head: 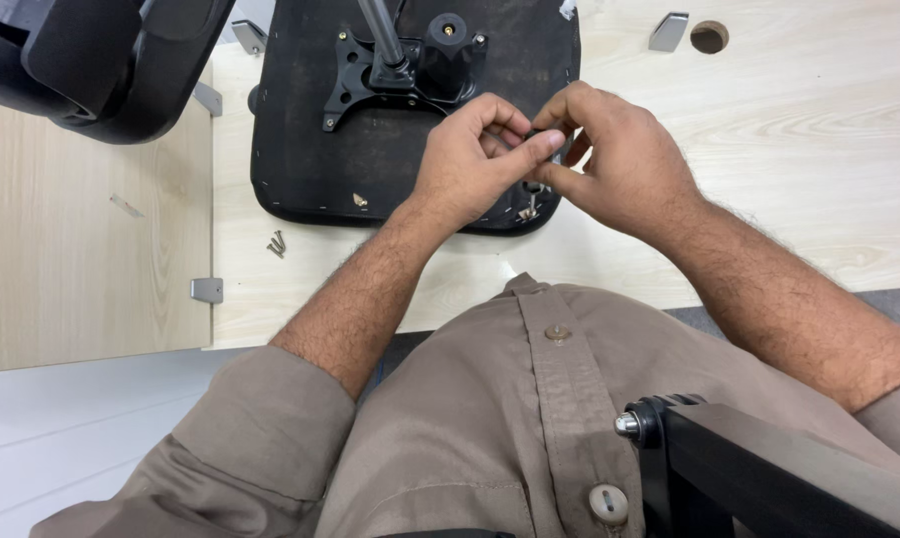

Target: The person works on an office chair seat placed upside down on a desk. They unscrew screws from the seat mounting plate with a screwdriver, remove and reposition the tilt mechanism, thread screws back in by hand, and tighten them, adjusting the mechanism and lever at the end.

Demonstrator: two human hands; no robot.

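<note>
A person, seen from their own head looking down, is working over an upturned black office chair seat (370,149) lying on a pale wooden tabletop (819,149). Both hands are meeting above the near right edge of the seat: the left hand (470,159) and the right hand (619,159) are pinching a small dark part (545,134) between their fingertips, mostly hidden, so its kind cannot be told. A black metal mounting plate (355,70) with a grey gas-lift column (380,30) and a black knob (446,40) is already sitting on the seat's underside, which suggests the mechanism is fitted. Fastening seems unfinished: a few loose screws (277,244) are lying on the table just beside the seat's near left corner, and another small fastener (528,211) is resting by the near edge. A black armrest or backrest piece (101,60) is waiting unattached at the upper left, and another black frame part (769,468) is sitting by the person's lap. The tabletop is showing a round cable hole (709,38) and small grey metal brackets (207,290); a second wooden panel (81,249) is adjoining on the left. The floor (71,438) below is looking white.
</note>
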